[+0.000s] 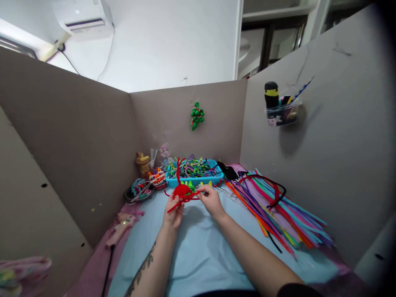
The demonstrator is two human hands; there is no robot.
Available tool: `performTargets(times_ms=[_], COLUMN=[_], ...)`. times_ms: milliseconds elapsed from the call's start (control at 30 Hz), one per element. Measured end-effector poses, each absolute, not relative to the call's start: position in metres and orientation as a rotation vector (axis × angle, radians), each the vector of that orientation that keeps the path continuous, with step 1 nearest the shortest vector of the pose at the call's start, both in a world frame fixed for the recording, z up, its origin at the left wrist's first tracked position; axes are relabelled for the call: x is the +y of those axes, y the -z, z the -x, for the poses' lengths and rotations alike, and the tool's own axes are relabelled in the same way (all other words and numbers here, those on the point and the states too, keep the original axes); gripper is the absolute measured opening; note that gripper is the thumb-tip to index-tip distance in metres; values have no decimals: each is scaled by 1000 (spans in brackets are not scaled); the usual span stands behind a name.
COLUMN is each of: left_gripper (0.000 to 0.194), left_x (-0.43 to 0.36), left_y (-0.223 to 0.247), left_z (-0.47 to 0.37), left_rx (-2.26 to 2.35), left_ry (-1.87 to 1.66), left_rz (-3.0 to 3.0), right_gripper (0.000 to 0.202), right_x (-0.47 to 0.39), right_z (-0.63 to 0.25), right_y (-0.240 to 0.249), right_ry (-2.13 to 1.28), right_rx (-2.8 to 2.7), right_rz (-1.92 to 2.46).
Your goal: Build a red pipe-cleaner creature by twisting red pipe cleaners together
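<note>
A red pipe-cleaner piece (182, 191) with a rounded middle and several thin strands sticking out is held above the light blue cloth (204, 247). My left hand (173, 211) grips it from below, fingers closed on its lower left side. On the right, my right hand (210, 199) pinches a red strand that extends from the piece. One long red strand points upward from the top. Small green and yellow pieces (206, 184) lie just behind, partly hidden by the red piece.
Behind stands a blue basket (194, 180) of pipe-cleaner scraps. Many colored pipe cleaners (278, 210) lie at right. At left are a dark bowl (130, 197), an orange-white woven item (158, 180), a gold-lidded jar (143, 165) and a corded pink tool (119, 233). Grey panels surround the table.
</note>
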State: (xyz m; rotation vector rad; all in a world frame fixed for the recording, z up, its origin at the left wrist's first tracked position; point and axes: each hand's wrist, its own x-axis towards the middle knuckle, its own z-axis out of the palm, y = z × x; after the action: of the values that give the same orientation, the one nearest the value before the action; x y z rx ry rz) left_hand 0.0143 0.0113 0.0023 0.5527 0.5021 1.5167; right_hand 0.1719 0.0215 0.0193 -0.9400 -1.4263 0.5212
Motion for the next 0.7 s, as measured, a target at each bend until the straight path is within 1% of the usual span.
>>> performTargets(times_ms=[167,267,367,467,567,700], left_gripper=[29,28,26,25,25,26], left_x=[12,12,13,14,13,10], left_y=[-1,-2,-3,-3,-4,-6], left_z=[-15,-15,-14,-14,-15,-16], left_rx=[465,483,502,519,529,536], left_ry=[-1495,-1524,-1560,-1576,-1576,-1559], left_rz=[-605,-582,-541,-521,-508,-471], right_gripper=[12,9,14,7,9,13], right_x=[18,13,8,5,6,9], right_z=[-159,-158,-162,-165,-162,-155], right_y=[-15,-17,-23,-26,-24,-20], right_ry=[-537,-425,-301,-260,-364,-628], right_rx=[-1441,-1493,-1495,-1512,-1507,-1431], right_rz=[942,979,980,929,916,943])
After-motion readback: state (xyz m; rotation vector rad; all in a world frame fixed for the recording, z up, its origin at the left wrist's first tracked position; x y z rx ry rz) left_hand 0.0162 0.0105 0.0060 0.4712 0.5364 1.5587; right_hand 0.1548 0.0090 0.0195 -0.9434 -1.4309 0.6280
